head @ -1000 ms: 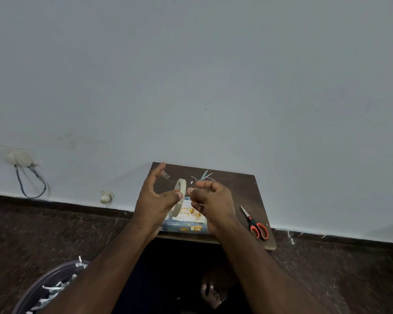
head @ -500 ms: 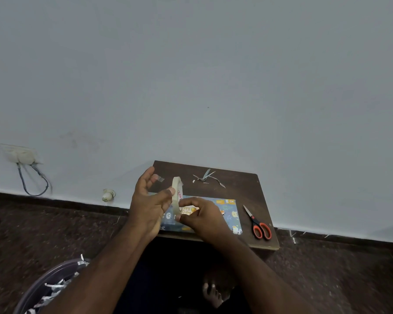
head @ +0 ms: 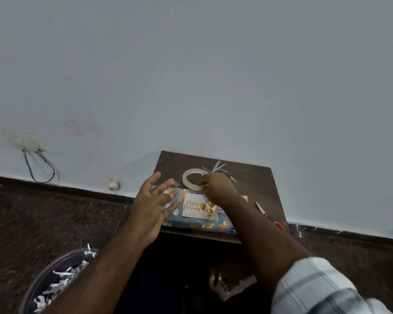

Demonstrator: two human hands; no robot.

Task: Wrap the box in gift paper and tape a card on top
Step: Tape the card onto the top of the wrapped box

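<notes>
we see the small desk crowded along its near edge, where the wrapped box with its card fills nearly the whole width. toward the far edge lie the tape roll and a few paper scraps, and the scissors lie by the right edge. bare wood shows at the far right corner and the far left corner, while our left hand hangs over the left edge and our right hand blocks the middle.

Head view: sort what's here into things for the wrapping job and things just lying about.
For the job: wrapped box; Happy Birthday card on it; tape roll under the right hand; tape piece on a finger of the left hand; scissors.

Lying about: paper scraps; bin of shreds; wall socket.
</notes>
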